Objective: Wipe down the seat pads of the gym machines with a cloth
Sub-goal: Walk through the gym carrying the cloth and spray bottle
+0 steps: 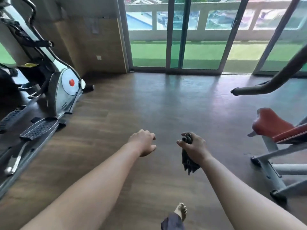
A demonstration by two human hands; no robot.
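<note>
My right hand (195, 146) is closed around a dark cloth (189, 161), which hangs down below the fist above the wooden floor. My left hand (143, 142) is held out beside it, empty, with the fingers loosely curled and apart. A red seat pad (272, 122) on a grey-framed gym machine stands at the right edge, well to the right of my right hand. Neither hand touches the pad.
An elliptical trainer (66, 87) with black pedals (39, 128) fills the left side. A dark padded machine arm (259, 89) reaches in from the upper right. Sliding glass doors (176, 39) are ahead. The machine's grey base frame (272, 173) spreads across the floor. My bare foot (181, 210) is below.
</note>
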